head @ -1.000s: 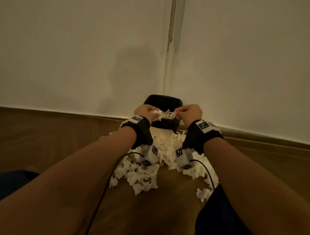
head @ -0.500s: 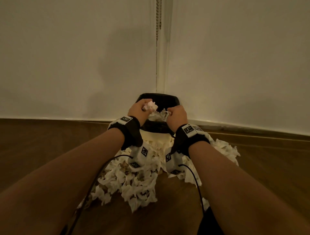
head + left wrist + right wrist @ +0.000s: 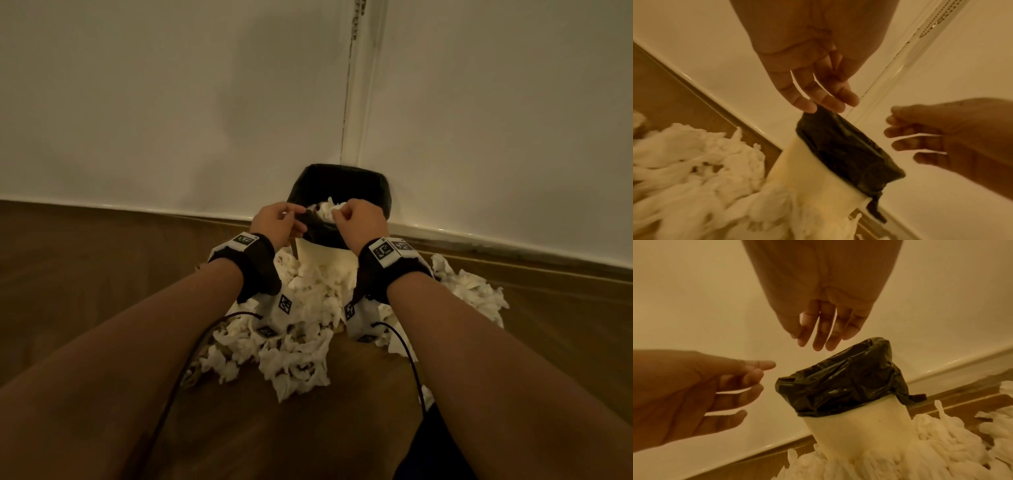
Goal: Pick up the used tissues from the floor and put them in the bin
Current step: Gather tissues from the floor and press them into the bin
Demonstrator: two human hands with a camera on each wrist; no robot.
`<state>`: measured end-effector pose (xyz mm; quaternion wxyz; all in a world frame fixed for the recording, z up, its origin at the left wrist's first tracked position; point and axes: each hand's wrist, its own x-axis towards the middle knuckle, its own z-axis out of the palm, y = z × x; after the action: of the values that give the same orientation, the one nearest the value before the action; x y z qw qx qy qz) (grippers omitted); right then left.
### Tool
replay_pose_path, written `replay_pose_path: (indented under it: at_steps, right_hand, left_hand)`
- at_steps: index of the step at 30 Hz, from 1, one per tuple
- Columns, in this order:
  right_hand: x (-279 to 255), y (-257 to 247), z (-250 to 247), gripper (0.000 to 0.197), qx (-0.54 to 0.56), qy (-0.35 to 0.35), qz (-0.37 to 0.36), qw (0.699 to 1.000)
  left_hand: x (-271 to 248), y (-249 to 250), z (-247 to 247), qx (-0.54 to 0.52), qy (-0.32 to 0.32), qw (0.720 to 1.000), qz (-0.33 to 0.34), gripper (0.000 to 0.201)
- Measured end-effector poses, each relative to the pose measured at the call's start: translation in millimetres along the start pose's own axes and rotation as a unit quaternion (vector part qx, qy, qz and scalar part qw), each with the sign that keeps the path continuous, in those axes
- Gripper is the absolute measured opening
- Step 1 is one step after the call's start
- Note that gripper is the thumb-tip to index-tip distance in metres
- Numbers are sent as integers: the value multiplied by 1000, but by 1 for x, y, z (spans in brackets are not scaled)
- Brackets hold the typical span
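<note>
A white bin (image 3: 322, 255) lined with a black bag (image 3: 342, 173) stands in the room's corner, with crumpled tissues (image 3: 329, 209) showing inside it. My left hand (image 3: 279, 222) hovers at the near left rim with nothing in it; in the left wrist view its fingers (image 3: 818, 97) hang relaxed and the tips touch the liner (image 3: 849, 154). My right hand (image 3: 359, 219) is over the near right rim, its fingers (image 3: 818, 334) straight and holding nothing above the liner (image 3: 844, 386). A big pile of white tissues (image 3: 301, 329) lies on the floor round the bin's base.
Two pale walls meet behind the bin, with a bead chain (image 3: 356, 20) hanging in the corner. A skirting board (image 3: 513, 246) runs along the wooden floor (image 3: 102, 274). More tissues (image 3: 472, 291) spread right of the bin. Cables (image 3: 407, 359) trail from my wrists.
Both hands held tissues over the bin earlier; now they are empty with fingers relaxed, and the tissues lie in the bin. The head view has shifted left.
</note>
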<state>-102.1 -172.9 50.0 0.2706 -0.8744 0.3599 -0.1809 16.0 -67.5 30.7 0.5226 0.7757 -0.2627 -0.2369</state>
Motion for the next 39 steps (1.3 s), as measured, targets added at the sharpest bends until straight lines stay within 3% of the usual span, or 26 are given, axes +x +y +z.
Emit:
replay_pose_path:
  at_steps: [5, 10, 14, 16, 19, 22, 25, 28, 33, 39]
  right_hand:
    - [-10, -7, 10, 37, -36, -43, -37, 998]
    - [-15, -19, 28, 34, -49, -99, -45, 993]
    - [-23, -33, 56, 20, -64, -218, -51, 973]
    - [-29, -42, 76, 26, -81, -257, -65, 961]
    - [-36, -58, 107, 33, -108, -288, -89, 947]
    - [-43, -67, 136, 33, -102, -309, -75, 943]
    - [-48, -67, 155, 27, -98, -313, -52, 943]
    - [-46, -63, 164, 25, -100, -297, -41, 949]
    - [-42, -50, 172, 26, -114, -285, -24, 951]
    - [-42, -35, 176, 23, -143, -257, -9, 956]
  left_hand:
    - [-24, -45, -26, 88, 6, 995, -45, 29]
    - [-48, -97, -53, 190, -8, 977, -94, 25]
    - [-66, -136, -71, 295, -5, 950, -104, 23]
    - [-77, -154, -77, 338, -11, 935, -111, 28]
    - [-96, -175, -81, 435, -33, 891, -129, 29]
    - [-112, -193, -75, 512, -83, 852, -69, 39]
    - [-117, -202, -67, 556, -76, 828, -6, 46]
    - [-108, -210, -59, 552, -81, 830, -15, 48]
    - [-89, -215, -43, 536, -152, 830, -19, 68]
    - [-79, -211, -31, 516, -171, 838, -51, 38]
